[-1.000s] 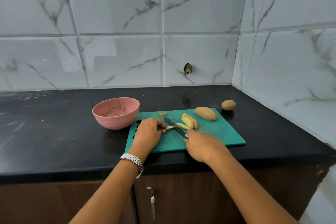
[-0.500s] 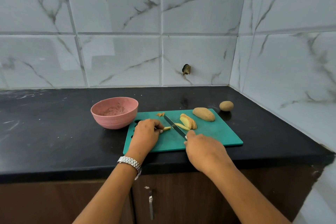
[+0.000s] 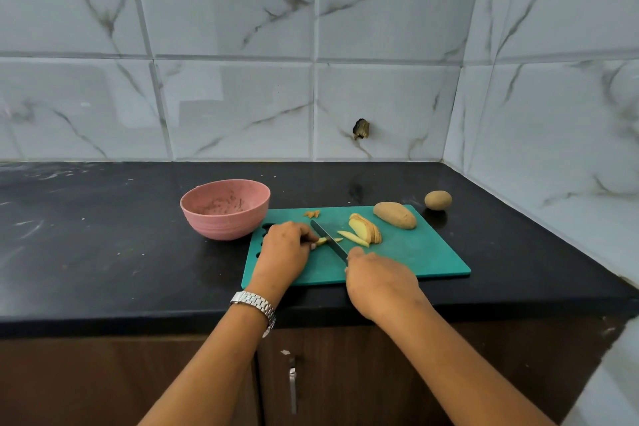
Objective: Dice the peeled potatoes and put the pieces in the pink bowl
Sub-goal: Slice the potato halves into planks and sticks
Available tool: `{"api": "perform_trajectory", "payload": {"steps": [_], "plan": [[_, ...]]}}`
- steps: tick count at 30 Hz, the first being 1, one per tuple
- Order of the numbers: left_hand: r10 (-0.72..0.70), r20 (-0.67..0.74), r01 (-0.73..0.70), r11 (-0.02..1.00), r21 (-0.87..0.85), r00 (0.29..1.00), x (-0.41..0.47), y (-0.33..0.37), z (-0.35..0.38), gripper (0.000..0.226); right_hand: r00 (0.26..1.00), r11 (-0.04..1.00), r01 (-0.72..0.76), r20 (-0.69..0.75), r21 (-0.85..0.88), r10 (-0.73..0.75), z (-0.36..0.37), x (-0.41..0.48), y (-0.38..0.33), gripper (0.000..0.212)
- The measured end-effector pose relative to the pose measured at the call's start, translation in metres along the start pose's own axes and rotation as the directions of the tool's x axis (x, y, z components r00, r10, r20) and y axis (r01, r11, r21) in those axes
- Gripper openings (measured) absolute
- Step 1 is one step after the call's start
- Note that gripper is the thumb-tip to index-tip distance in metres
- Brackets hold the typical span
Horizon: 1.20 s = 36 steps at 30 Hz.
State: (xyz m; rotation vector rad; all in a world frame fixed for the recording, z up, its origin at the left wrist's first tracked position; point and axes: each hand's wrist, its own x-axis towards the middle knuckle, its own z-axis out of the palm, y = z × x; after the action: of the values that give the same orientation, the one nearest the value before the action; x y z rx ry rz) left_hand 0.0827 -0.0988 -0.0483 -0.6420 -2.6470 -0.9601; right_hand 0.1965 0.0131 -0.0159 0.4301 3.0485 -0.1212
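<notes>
Pale yellow potato slices (image 3: 366, 230) fanned on green board (image 3: 415, 252)

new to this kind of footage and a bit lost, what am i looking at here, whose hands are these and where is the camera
There is no machine here. A person wears a wide-angle camera on the head, looking forward and down, so every picture comes from that one view and the two arms reaching in are the person's own. The left hand, with a metal watch on its wrist, pinches a potato strip on a green cutting board. The right hand grips a knife, its blade set across that strip. Also on the board are a fan of potato slices, a whole potato and a few small scraps. A pink bowl stands just left of the board, and a small round potato sits on the black countertop.
</notes>
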Motion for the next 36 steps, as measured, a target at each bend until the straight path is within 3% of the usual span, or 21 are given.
{"api": "perform_trajectory", "payload": {"steps": [4, 15, 28, 36], "plan": [[-0.057, -0.039, 0.056, 0.998, -0.034, 0.998, -0.001, -0.003, 0.001, 0.009, 1.000, 1.000, -0.010, 0.020, -0.018, 0.010, 0.002, -0.010, 0.001, 0.030], [-0.073, 0.006, 0.073, 0.996, -0.059, 0.997, 0.000, -0.001, -0.005, 0.009, 0.995, 0.999, 0.034, -0.093, -0.023, -0.036, -0.005, -0.015, 0.006, 0.020], [-0.078, -0.002, 0.077, 0.994, -0.072, 0.997, 0.001, -0.005, -0.002, 0.011, 1.000, 0.999, 0.029, -0.008, -0.025, -0.030, 0.001, -0.001, -0.009, 0.020], [-0.106, -0.062, 0.104, 0.994, -0.027, 0.993, 0.001, -0.006, -0.001, 0.007, 0.999, 0.999, 0.027, -0.031, -0.038, -0.028, 0.002, -0.017, 0.005, 0.020]]}}
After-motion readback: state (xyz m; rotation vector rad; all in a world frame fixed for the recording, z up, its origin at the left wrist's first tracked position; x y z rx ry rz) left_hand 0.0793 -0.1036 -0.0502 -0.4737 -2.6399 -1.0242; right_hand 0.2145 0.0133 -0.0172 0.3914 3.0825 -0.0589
